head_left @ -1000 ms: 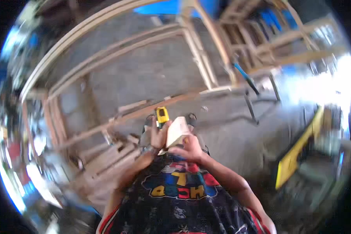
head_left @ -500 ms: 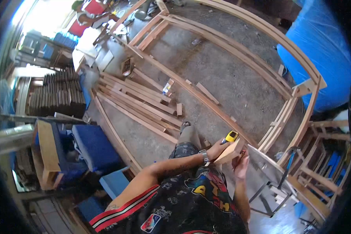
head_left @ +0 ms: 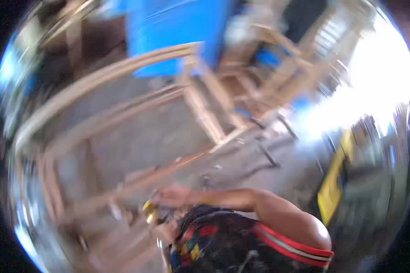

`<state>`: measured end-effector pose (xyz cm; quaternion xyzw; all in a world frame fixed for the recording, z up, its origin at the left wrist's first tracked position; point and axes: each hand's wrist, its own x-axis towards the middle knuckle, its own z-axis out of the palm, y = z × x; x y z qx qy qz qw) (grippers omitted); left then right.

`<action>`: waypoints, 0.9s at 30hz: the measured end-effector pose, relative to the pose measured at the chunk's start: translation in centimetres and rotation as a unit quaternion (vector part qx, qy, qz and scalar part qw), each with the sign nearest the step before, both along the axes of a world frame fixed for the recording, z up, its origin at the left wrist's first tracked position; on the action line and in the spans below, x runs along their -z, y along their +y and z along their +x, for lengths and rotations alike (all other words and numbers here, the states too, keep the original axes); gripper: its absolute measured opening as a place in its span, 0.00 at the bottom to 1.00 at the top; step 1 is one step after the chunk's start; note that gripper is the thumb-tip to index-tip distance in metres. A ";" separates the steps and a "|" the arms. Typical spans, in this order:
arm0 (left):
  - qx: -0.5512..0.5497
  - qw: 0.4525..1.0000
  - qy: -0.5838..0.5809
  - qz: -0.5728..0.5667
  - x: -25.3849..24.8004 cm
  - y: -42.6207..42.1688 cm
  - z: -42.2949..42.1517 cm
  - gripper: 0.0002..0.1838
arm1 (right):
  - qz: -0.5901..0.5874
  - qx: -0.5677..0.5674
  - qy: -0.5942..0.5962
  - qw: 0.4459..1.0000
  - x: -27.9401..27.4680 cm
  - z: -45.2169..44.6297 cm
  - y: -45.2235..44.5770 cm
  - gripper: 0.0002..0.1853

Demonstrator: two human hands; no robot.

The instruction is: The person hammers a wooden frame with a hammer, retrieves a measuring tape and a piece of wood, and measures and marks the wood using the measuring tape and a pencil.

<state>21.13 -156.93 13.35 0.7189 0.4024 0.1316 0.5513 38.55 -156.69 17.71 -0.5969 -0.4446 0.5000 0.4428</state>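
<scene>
Strong motion blur covers the view. A yellow tape measure (head_left: 149,210) shows at the fingers of my left hand (head_left: 169,230), low in the picture, with a metal watch on that wrist. The left hand is closed around the tape measure as far as the blur lets me see. My right hand (head_left: 171,198) reaches across from the right and is just above, close beside the tape measure. Its fingers are smeared. The wood block that was between the hands cannot be made out clearly now.
A large wooden frame (head_left: 168,170) lies on the concrete floor ahead. Blue sheeting (head_left: 175,27) hangs behind it. More wooden frames (head_left: 278,77) stand at the upper right, near a bright opening. A yellow-and-black object (head_left: 330,195) is at the right.
The view has swung sharply to the right and blurred, so the frame and blue sheeting appear further left. Both hands and the tape measure now sit lower left of centre.
</scene>
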 end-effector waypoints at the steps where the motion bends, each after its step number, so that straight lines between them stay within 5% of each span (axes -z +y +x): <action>1: -0.013 0.999 -0.012 -0.050 0.5 1.4 -1.2 0.19 | -0.006 0.009 -0.025 1.000 -3.2 -1.8 0.0 0.19; 4: -0.033 0.959 -0.065 -0.274 1.3 5.3 -3.4 0.19 | 0.125 0.088 -0.113 0.982 -5.2 -9.5 -0.1 0.28; 6: -0.027 0.936 -0.076 -0.344 1.1 7.0 -5.2 0.19 | 0.097 0.115 -0.117 0.982 -5.3 -13.1 1.0 0.29; 9: -0.023 0.904 -0.094 -0.415 0.8 8.9 -8.4 0.19 | 0.052 0.130 -0.126 0.982 -6.0 -17.3 3.7 0.32; 12: -0.043 0.870 -0.117 -0.476 0.5 10.6 -12.1 0.19 | 0.144 0.170 -0.145 0.964 -6.7 -20.9 7.0 0.36; 18: -0.181 0.770 -0.204 -0.578 1.0 15.4 -24.0 0.19 | 0.057 0.051 -0.120 0.990 -8.3 -32.4 13.1 0.30; 20: -0.240 0.709 -0.283 -0.600 2.0 18.0 -28.8 0.19 | 0.057 -0.059 0.034 0.996 -3.9 -37.2 16.8 0.34; 21: -0.265 0.677 -0.337 -0.598 2.8 19.8 -32.0 0.19 | -0.009 -0.035 0.304 0.952 -5.2 -39.9 19.0 0.33; 22: -0.292 0.642 -0.398 -0.587 3.6 21.7 -35.4 0.20 | -0.004 -0.059 0.208 0.976 -4.2 -42.3 21.0 0.33; 24: -0.347 0.609 -0.439 -0.562 4.2 26.9 -41.8 0.20 | -0.075 0.035 0.256 0.963 -3.0 -47.8 26.6 0.34; 25: -0.381 0.627 -0.324 -0.597 0.9 30.4 -46.2 0.20 | -0.094 0.085 0.287 0.950 -2.6 -51.5 28.7 0.36; 27: -0.401 0.650 -0.325 -0.557 2.3 34.8 -55.1 0.21 | -0.006 0.051 0.260 0.964 -0.9 -56.8 33.7 0.40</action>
